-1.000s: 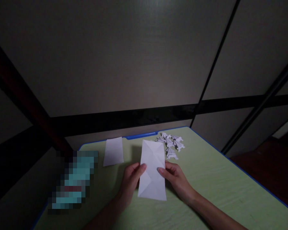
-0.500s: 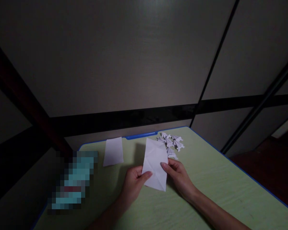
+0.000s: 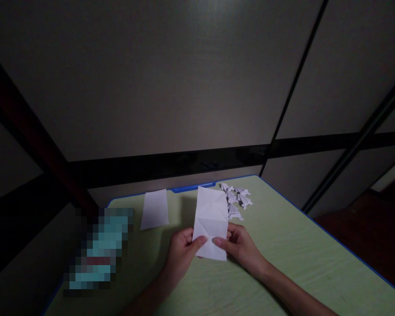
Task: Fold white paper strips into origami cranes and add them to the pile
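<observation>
From my remote seat, I take the blue handle (image 3: 194,187) on the far edge of the table (image 3: 292,250) as my mark. The creased sheet (image 3: 212,210) is held up above the tabletop, on the near side of that handle and slightly to its right. A moment ago it was skewed, its lower edge slanting; now it has squared up, and a crosswise crease shows plainly near its middle. The right thumb has slid inward and lower, so both thumb tips now sit close together on the front. I judge this steadies the lower half while leaving the creases in plain sight to work by. My left hand (image 3: 182,250) pinches the left edge, thumb in front; my right hand (image 3: 245,245) clamps the opposite edge the same way. The paper looks thin, matte and slightly crumpled, a tall white rectangle with faint diagonal creases. Right of the handle and a little nearer me, small folded paper figures (image 3: 231,197) lie clustered, sharply pleated, wedge-shaped, with forked ends. Left of the handle rests a flat, plain white sheet (image 3: 155,208), perhaps several stacked; I cannot tell. Farther left and nearer, a pixelated teal object (image 3: 105,239) defies identification
</observation>
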### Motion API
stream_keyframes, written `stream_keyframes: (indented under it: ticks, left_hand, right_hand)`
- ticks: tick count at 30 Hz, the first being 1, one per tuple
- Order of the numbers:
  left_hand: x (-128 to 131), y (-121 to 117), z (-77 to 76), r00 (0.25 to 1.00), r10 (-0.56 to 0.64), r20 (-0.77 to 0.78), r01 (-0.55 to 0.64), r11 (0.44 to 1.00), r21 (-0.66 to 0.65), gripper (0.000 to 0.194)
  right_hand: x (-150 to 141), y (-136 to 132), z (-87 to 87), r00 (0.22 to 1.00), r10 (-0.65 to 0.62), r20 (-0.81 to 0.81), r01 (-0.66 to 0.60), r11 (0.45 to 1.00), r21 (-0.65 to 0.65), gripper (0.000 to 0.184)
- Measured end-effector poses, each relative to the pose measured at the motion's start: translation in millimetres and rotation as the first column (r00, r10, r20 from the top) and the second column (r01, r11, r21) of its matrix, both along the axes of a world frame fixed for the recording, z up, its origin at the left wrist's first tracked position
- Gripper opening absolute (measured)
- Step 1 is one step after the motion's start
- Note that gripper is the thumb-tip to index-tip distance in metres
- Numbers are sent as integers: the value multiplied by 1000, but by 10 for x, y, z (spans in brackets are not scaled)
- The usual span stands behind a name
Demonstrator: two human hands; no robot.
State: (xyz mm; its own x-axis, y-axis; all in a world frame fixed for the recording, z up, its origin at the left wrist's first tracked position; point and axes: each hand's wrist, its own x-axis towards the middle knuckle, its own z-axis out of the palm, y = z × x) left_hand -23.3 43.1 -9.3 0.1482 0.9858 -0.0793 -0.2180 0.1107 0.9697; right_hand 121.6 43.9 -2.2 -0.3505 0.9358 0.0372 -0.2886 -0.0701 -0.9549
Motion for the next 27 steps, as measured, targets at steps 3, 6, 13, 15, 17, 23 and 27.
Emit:
stream_keyframes:
  ticks: [3,6,13,15,17,23,27]
  left_hand:
    - [13,1,17,1000,-18,-7,18,1000,-6,21]
    - [26,-13,23,996,-86,-28,86,996,-17,24]
    - [24,-32,39,989,-145,-10,146,989,21,21]
    - [18,-12,50,999,-51,7,50,998,42,18]
    - [12,5,54,1000,18,4,-19,999,40,16]
    - [12,-8,38,1000,7,-8,-7,1000,26,14]
    - [31,-18,54,1000,-7,17,7,1000,20,14]
  right_hand:
    - [2,-7,16,999,36,-15,-36,999,29,20]
    - [9,-16,30,1000,4,-24,-4,999,32,17]
    - [17,-17,0,982,-187,13,187,982,-4,17]
    - [4,-36,-1,993,-113,45,114,993,-19,18]
    - [-10,-54,1,996,-38,77,40,999,-24,18]
    - [-10,-34,-13,989,-97,115,99,995,-16,21]
    - [-16,-24,-21,984,-95,149,97,995,-7,25]
